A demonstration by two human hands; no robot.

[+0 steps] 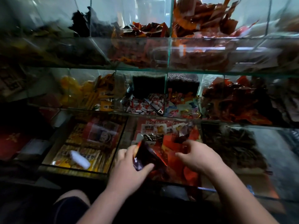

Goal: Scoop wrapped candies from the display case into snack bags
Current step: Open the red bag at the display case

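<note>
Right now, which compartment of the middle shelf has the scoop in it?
The compartment of white-and-red wrapped candies, between the yellow packets and the mixed colourful candies: only there a metal scoop lies on the sweets.

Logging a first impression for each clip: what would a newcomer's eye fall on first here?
The two hands low in the centre: the left hand grips a dark-and-red snack bag, and the right hand pinches its other side, over the bottom compartment of the glass display case. Above them, on the middle shelf, a metal scoop lies in a heap of red-and-white wrapped candies.
</note>
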